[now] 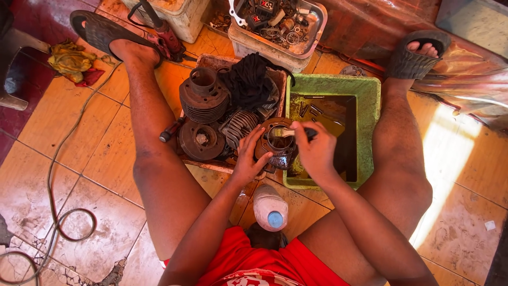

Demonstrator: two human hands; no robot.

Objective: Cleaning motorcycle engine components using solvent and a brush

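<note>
Head view, containers:
Green tub point(370, 90): sits on the tiled floor point(95, 159) between your legs; it holds dark, oily liquid with a few bolts sunk in it.
Rusty tray point(209, 61): just left of the tub; it carries a finned cylinder point(202, 98), a round finned head point(201, 140) and a black rag point(248, 79).
White bin point(304, 32): beyond them, full of small metal parts.
White bottle point(270, 206): upright on the floor near your lap.

Head view, hands:
Left hand point(248, 159): your fingers grip the round engine part point(275, 143) at the tub's near-left rim, its bore facing up.
Right hand point(316, 151): your fingers pinch a brush point(291, 132); its long axis lies level, bristles pointing left over the bore.
</note>
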